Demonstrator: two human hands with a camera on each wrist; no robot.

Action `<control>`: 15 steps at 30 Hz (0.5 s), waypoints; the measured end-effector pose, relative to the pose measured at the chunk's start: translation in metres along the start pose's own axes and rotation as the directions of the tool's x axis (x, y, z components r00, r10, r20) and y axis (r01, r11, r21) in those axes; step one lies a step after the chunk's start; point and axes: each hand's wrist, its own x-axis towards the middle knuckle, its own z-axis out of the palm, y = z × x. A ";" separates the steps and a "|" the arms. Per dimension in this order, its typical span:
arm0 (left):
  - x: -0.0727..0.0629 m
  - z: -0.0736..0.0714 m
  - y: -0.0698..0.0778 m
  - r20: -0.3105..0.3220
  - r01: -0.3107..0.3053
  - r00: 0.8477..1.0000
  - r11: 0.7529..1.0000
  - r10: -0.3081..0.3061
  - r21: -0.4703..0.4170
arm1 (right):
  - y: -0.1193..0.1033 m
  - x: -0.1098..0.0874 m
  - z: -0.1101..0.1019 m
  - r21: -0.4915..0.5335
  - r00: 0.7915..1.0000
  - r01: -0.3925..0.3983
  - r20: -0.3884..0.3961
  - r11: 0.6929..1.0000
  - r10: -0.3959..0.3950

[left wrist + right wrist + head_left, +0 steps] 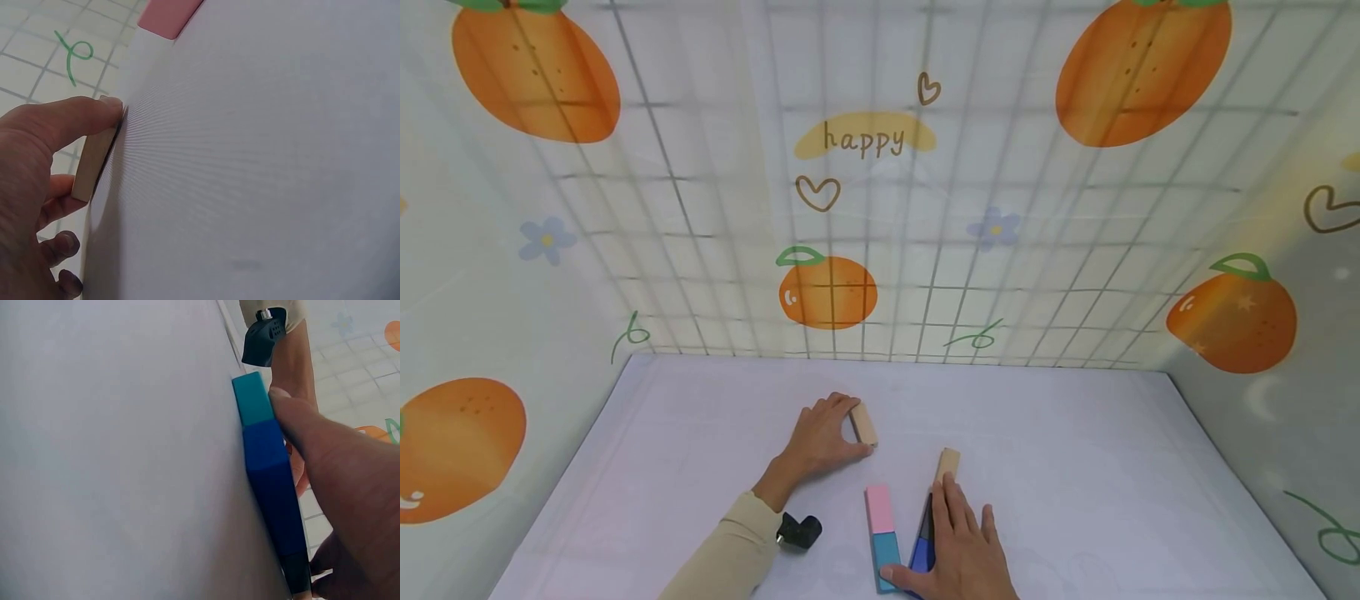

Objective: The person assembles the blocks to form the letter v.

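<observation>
My left hand (820,437) pinches a plain wooden block (864,425) by its two ends, thumb at the near end and fingertips at the far one. Lower right in the head view, my right hand (966,542) lies with straight fingers along a slanted row: a blue block (922,553), a black block (928,523) and a second wooden block (951,460). Its thumb touches the teal block (886,552), which meets a pink block (878,508) end to end. In the right wrist view the blue block (275,494) stands beside that thumb; the palm partly hides the row.
A white cloth-covered table (1075,467) lies under everything. Patterned curtains with a wire grid (1015,283) behind them enclose it at the back and sides. A small black camera (799,531) is worn at the left wrist, by the beige sleeve (730,546).
</observation>
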 end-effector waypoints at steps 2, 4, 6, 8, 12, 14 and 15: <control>0.000 -0.001 0.000 0.000 -0.001 1.000 1.000 0.001 -0.005 | 0.000 0.000 0.001 0.002 1.000 0.002 -0.004 1.000 -0.002; -0.001 -0.001 0.000 0.002 -0.002 1.000 1.000 0.002 -0.010 | 0.000 0.000 0.001 0.006 1.000 0.004 -0.003 1.000 -0.004; -0.001 -0.001 -0.001 0.003 -0.005 1.000 1.000 0.005 -0.014 | 0.000 0.000 0.001 0.009 1.000 0.003 0.001 1.000 -0.003; -0.001 -0.001 -0.002 0.002 -0.011 1.000 1.000 0.011 -0.019 | 0.000 0.000 0.001 0.011 1.000 0.001 0.007 1.000 -0.001; -0.001 -0.002 -0.003 0.015 -0.014 1.000 0.998 0.015 -0.058 | 0.000 0.000 0.000 0.010 1.000 -0.007 0.015 1.000 0.007; -0.001 -0.003 -0.003 0.030 -0.009 0.999 0.997 0.011 -0.081 | 0.000 0.000 0.000 0.010 1.000 -0.011 0.018 1.000 0.011; -0.001 -0.003 -0.003 0.040 -0.003 0.999 0.995 0.007 -0.096 | 0.000 0.000 0.000 0.010 1.000 -0.013 0.019 1.000 0.013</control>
